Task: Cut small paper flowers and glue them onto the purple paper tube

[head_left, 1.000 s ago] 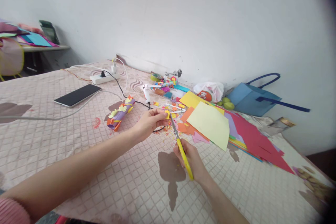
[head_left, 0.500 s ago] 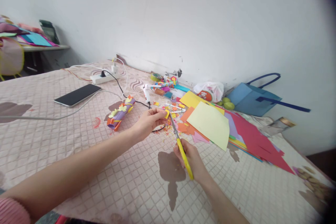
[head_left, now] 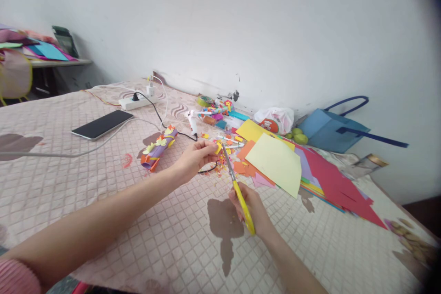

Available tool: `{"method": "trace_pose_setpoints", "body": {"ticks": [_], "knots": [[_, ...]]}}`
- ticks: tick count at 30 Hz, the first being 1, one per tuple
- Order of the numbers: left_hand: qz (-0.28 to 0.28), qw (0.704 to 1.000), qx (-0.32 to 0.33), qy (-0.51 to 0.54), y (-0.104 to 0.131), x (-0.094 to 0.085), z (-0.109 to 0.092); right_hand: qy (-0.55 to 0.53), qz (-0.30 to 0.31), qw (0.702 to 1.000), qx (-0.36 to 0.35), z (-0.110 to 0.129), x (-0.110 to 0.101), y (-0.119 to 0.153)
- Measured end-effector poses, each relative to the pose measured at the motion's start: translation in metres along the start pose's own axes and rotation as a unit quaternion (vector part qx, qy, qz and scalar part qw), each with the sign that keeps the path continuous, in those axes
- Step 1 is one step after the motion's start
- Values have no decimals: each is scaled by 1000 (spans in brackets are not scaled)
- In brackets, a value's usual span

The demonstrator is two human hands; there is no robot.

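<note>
A small yellow piece of paper (head_left: pixel 218 148) is pinched between the thumb and fingers of my left hand (head_left: pixel 193 160). My right hand (head_left: pixel 254 209) is closed around the yellow handles of a pair of scissors (head_left: pixel 244 202). The metal blades point up and away, with their tips close beside the yellow paper; I cannot tell whether they touch it. Under and beyond the hands lie many tiny paper scraps (head_left: pixel 220 168). To the left of my left hand lies a purple paper roll (head_left: pixel 159 148) decorated with pale yellow flowers and orange strips.
A white glue gun (head_left: pixel 192 124) stands behind my left hand, its black cord running across the cloth. Coloured paper sheets (head_left: pixel 275 161) spread to the right, before a blue bag (head_left: pixel 330 128). At left are a phone (head_left: pixel 102 125), a cable and a power strip (head_left: pixel 129 104).
The scissors and my right hand have shifted very slightly, and the yellow paper has tilted a little in my left fingers. Everything else looks the same.
</note>
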State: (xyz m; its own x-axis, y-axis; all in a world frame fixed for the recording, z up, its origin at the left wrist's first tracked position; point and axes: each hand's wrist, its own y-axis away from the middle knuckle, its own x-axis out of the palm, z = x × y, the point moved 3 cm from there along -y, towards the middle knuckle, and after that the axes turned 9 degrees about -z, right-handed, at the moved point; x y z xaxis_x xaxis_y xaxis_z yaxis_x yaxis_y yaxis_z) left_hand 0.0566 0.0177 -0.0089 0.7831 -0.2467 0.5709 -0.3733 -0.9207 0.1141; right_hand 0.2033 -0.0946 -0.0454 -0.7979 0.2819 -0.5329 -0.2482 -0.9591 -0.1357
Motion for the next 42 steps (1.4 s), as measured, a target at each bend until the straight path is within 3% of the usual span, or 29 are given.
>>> {"method": "trace_pose_setpoints", "body": {"ticks": [7, 12, 42], "knots": [[15, 1000, -14, -13, 0, 0, 4, -35, 59, 997, 30, 4, 0, 2], [23, 1000, -8, -19, 1, 0, 3, -45, 85, 995, 10, -5, -1, 1], [62, 996, 30, -62, -8, -4, -3, -80, 98, 991, 37, -4, -4, -3]]}}
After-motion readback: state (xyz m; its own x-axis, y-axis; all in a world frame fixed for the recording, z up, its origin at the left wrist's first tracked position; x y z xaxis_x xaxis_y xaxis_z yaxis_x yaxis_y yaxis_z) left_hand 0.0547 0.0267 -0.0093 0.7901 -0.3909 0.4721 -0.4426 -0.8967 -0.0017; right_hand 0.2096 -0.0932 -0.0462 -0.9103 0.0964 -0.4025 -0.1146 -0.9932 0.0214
